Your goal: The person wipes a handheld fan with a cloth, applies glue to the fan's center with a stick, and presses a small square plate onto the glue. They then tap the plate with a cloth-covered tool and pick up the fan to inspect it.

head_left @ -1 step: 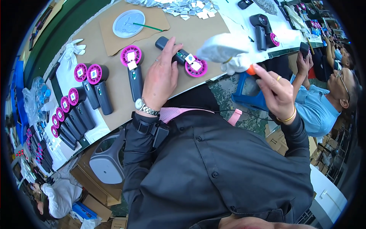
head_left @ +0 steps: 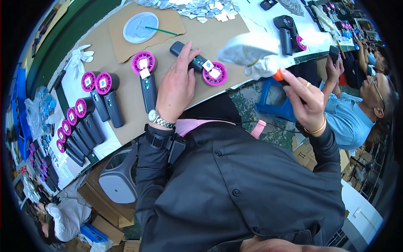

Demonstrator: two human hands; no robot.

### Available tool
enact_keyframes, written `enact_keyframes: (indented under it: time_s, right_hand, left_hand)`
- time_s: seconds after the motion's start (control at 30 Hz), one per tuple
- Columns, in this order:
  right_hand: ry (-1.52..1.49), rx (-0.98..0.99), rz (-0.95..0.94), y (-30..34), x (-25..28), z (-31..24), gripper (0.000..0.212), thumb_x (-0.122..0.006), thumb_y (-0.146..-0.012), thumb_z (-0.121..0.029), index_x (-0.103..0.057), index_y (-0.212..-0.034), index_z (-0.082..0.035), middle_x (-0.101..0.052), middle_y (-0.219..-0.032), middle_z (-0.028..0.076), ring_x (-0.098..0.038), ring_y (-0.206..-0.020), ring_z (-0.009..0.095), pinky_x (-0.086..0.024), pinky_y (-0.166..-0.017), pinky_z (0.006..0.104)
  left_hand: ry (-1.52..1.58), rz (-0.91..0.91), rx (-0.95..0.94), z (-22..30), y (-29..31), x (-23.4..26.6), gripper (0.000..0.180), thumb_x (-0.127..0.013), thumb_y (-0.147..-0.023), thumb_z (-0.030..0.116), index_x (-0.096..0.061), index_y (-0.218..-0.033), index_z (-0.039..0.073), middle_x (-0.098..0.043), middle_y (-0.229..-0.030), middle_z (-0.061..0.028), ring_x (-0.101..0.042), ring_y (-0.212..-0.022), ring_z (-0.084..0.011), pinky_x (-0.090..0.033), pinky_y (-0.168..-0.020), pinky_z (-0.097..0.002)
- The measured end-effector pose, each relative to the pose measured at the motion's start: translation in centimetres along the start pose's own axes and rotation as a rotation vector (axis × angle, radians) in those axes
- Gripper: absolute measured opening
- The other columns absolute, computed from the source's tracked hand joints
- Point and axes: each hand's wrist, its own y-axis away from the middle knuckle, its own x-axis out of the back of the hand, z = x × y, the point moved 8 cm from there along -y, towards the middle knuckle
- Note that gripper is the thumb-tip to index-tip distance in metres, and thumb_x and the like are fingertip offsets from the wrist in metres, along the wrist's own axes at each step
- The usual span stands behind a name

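My left hand [head_left: 175, 86] lies over the black handle of a handheld fan [head_left: 197, 63], fingers across it and thumb along its near side. That fan's pink grille carries white square pieces and points right. Just left of the hand, a second handheld fan [head_left: 148, 93] lies with its pink head away from me and white squares on it. My right hand [head_left: 307, 101], raised off the table's right side, pinches the orange end of a white cloth-wrapped tool [head_left: 254, 56]. A yellowish band ties the cloth. What is inside the wrap is hidden.
Several more pink-headed fans [head_left: 106, 84] stand in a row along the left. Farther back are a white lid with clear gel [head_left: 140, 27], a green stick [head_left: 161, 30] and a pile of silvery squares [head_left: 210, 9]. A white glove [head_left: 79, 59] lies left. A blue stool [head_left: 275, 103] and a co-worker [head_left: 352, 111] are right.
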Motion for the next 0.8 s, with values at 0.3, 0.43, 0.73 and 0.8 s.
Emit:
enact_keyframes:
  time_s: [0.3, 0.43, 0.73, 0.8]
  right_hand:
    - [-0.305, -0.410, 0.350, 0.2, -1.2, 6.7, 0.046, -0.071, -0.105, -0.004, -0.068, -0.150, -0.006, -0.078, -0.099, 0.008, -0.062, -0.079, 0.006, -0.052, -0.072, 0.0237]
    - [-0.180, -0.362, 0.370, 0.2, -2.1, 7.9, 0.048, -0.069, -0.108, -0.004, -0.064, -0.155, -0.007, -0.069, -0.094, -0.001, -0.057, -0.080, 0.004, -0.046, -0.071, 0.0204]
    - [-0.230, -0.444, 0.324, 1.7, -4.1, 8.3, 0.047, -0.069, -0.107, -0.004, -0.065, -0.154, -0.006, -0.072, -0.095, 0.002, -0.059, -0.082, 0.005, -0.048, -0.073, 0.0211]
    - [-0.244, -0.455, 0.313, 2.0, -4.4, 8.7, 0.047, -0.070, -0.107, -0.005, -0.065, -0.153, -0.006, -0.072, -0.095, 0.003, -0.060, -0.082, 0.005, -0.048, -0.073, 0.0215]
  left_hand:
    - [-0.150, -0.037, -0.064, 1.0, -0.5, 0.5, 0.079, -0.064, -0.092, -0.008, -0.039, -0.166, 0.009, -0.067, -0.152, -0.0114, -0.065, -0.133, -0.0377, -0.050, -0.116, -0.0479]
    - [-0.232, -0.076, -0.128, 2.7, -0.6, 0.8, 0.077, -0.065, -0.090, -0.008, -0.044, -0.162, 0.008, -0.068, -0.148, -0.0130, -0.059, -0.144, -0.0327, -0.033, -0.129, -0.0577]
    - [-0.334, -0.273, -0.235, 2.5, -1.2, -0.4, 0.079, -0.068, -0.090, -0.007, -0.045, -0.163, 0.016, -0.073, -0.138, -0.0076, -0.069, -0.130, -0.0263, -0.023, -0.131, -0.0671]
    - [-0.307, -0.243, -0.270, 2.7, -1.3, -0.5, 0.078, -0.067, -0.090, -0.006, -0.046, -0.162, 0.017, -0.073, -0.135, -0.0065, -0.070, -0.126, -0.0256, -0.022, -0.131, -0.0667]
